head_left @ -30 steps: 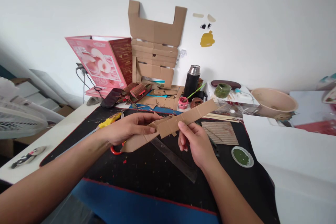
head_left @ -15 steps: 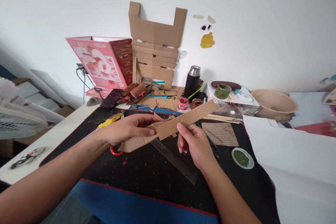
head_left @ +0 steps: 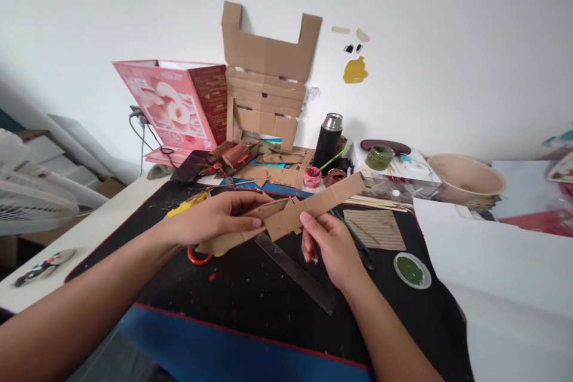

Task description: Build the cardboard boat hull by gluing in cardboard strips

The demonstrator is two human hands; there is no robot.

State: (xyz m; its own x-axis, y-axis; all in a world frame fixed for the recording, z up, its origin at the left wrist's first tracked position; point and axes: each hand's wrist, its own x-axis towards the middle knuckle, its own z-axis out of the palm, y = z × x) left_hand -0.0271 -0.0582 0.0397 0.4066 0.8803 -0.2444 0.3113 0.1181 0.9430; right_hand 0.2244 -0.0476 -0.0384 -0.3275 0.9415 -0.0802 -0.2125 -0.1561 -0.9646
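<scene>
Above the black mat [head_left: 233,304], my left hand [head_left: 219,218] is closed on a bent strip of brown cardboard [head_left: 224,242], thumb on top. My right hand [head_left: 329,239] pinches another cardboard strip [head_left: 335,197], which slants up to the right. The two pieces overlap between my hands, with a small crosswise bit of cardboard at the overlap; whether they are joined I cannot tell. Under them a dark ruler [head_left: 298,274] lies slantwise on the mat. Red-handled scissors [head_left: 199,258] show partly below the left strip. A yellow tool [head_left: 185,204] lies partly hidden behind my left hand.
Behind the mat stand a black flask [head_left: 329,140], a jar of pink paint [head_left: 312,178] with a brush, and a pink box [head_left: 170,107]. To the right are corrugated cardboard [head_left: 376,228], a lid of green paint [head_left: 412,270] and a beige bowl [head_left: 468,176].
The left strip has tilted and shifted slightly left, opening more of a gap from the right strip near the overlap. Both hands keep their hold.
</scene>
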